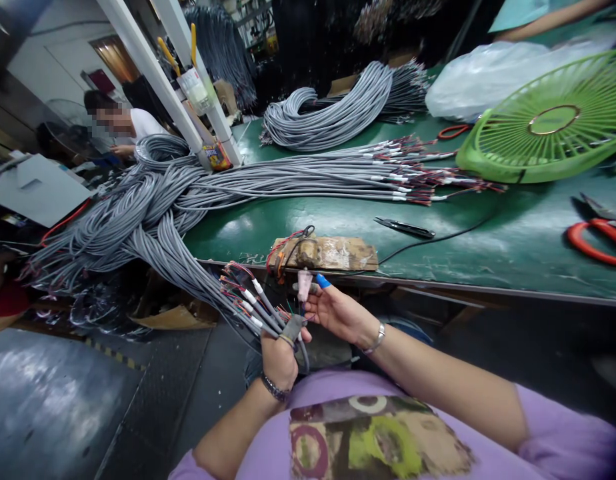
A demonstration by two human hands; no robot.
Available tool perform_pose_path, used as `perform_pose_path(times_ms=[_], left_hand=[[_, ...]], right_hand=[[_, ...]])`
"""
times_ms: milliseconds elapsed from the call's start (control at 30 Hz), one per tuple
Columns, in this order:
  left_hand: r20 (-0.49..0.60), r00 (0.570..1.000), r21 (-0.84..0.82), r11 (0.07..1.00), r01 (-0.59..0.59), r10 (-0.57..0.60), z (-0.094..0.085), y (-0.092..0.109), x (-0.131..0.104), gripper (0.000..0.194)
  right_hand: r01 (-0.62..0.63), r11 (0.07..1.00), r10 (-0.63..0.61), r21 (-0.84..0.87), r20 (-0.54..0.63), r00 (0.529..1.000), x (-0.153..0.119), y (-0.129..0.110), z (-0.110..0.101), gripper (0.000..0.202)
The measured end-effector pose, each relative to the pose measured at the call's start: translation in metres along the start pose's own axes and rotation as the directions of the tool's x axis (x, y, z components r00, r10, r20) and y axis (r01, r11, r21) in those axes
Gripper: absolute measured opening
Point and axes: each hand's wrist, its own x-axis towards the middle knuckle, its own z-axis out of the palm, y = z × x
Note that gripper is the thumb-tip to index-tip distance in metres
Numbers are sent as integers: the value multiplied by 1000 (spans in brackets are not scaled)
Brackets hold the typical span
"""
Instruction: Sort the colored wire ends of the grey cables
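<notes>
A cable bundle (288,179) runs along the middle of the counter (488,260), from a cable heap (138,207) at the left end to a fan (553,120) on the right. Toward the far edge lie a cable coil (333,123) and, behind the fan, a plastic bag (473,80). A wooden block (345,253) sits at the near edge, snips (405,228) behind it rightward, scissors (601,225) farther right.
</notes>
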Motion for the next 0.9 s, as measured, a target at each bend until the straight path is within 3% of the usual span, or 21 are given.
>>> perform_pose_path(times_ms=[133,267,433,500,600,733,800,900], left_hand=[[6,1000,18,1000,13,-13,-4,-3,-3,26],[60,997,109,992,-61,54,-7,-5,-3,33],[275,961,237,970,-46,-21,-12,-3,-2,33],[304,952,239,971,-30,-46,-12,-1,-2,32],[236,972,163,986,-23,-16,-12,0,-1,31],[122,992,52,998,-44,38,-8,4,0,29],[86,996,11,999,-34,33,-5,7,2,27],[57,998,-26,1000,0,1,1,11,5,27]], right_hand=[[-16,991,24,-136,58,998,-13,1,-2,35],[76,926,-36,-369,115,993,-22,-1,7,30],[117,861,-15,-496,205,979,-25,-2,16,31],[111,853,-17,-510,185,983,-24,0,14,30],[127,867,-120,-482,44,992,-18,1,7,27],[122,949,-175,-291,-161,971,-8,-3,-2,23],[90,973,-128,-215,-169,977,-4,-8,-2,22],[36,985,-48,-166,-74,996,1,-15,4,34]])
